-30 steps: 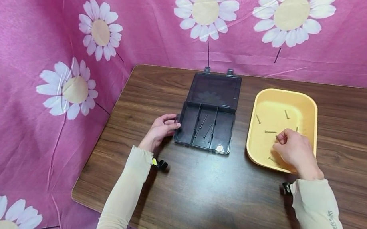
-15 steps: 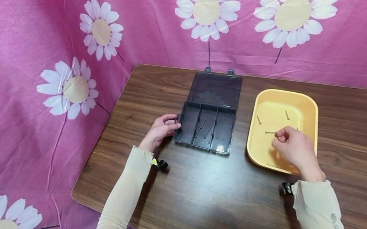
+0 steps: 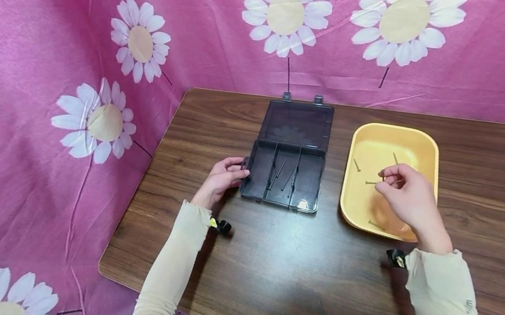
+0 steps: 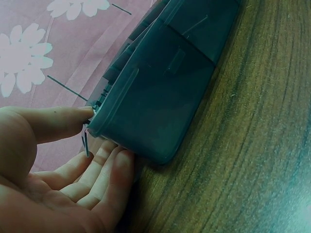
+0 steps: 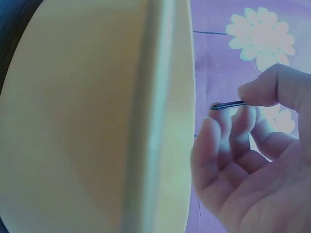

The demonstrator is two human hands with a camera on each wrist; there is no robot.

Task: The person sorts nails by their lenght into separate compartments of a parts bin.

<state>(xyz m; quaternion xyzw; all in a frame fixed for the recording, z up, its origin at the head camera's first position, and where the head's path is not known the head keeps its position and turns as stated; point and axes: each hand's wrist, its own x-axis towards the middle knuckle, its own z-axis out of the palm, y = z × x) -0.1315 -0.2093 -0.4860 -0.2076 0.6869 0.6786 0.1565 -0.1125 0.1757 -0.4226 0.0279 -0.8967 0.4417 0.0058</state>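
A dark see-through compartment box [image 3: 258, 172] lies on the table with its lid [image 3: 296, 123] folded back. Several thin screws [image 3: 280, 168] lie in its middle compartment. My left hand [image 3: 220, 180] grips the box's left side, thumb on the rim and fingers against the wall, as the left wrist view also shows. Over the yellow tray [image 3: 360, 136], my right hand [image 3: 411, 198] pinches a screw [image 5: 228, 105] between thumb and fingertips. Several other screws [image 3: 357, 165] lie scattered on the tray's bottom, part of it hidden under this hand.
The wooden table [image 3: 291, 286] carries the box and, to its right, the tray. A pink cloth [image 3: 206, 16] with white daisies hangs behind and at the left of the table.
My right hand has lifted slightly from the tray's bottom and moved a little away from me, a screw now showing in its fingers. My left hand has stayed at the box.
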